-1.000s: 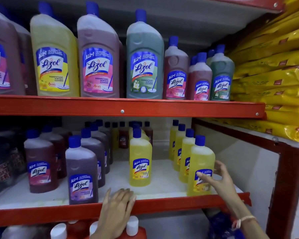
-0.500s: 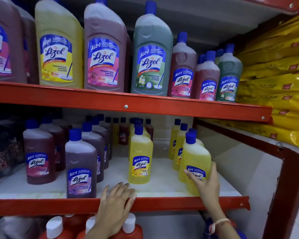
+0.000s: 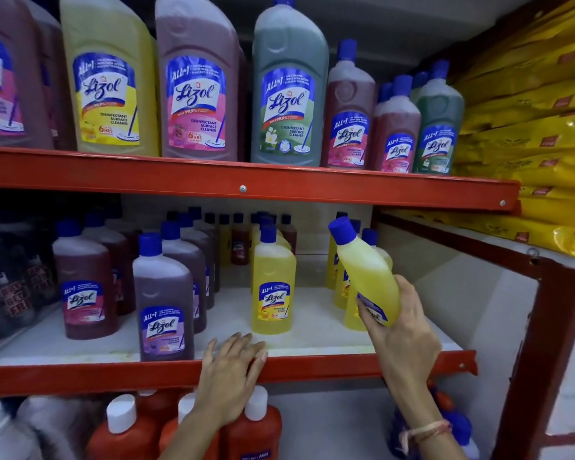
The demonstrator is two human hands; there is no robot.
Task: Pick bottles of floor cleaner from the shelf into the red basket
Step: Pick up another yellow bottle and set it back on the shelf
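Fingers of my right hand wrap the tilted yellow bottle, lifted off the middle shelf; left hand rests flat, empty, on its edge. Biggest risk: bottle base clips the yellow row behind; smaller: low grip slips. Basket not in view.

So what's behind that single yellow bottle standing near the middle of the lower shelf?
Behind the yellow bottle more yellow bottles stand in a line, mostly blue caps showing. Its body covers the rest, so their number can't be told.
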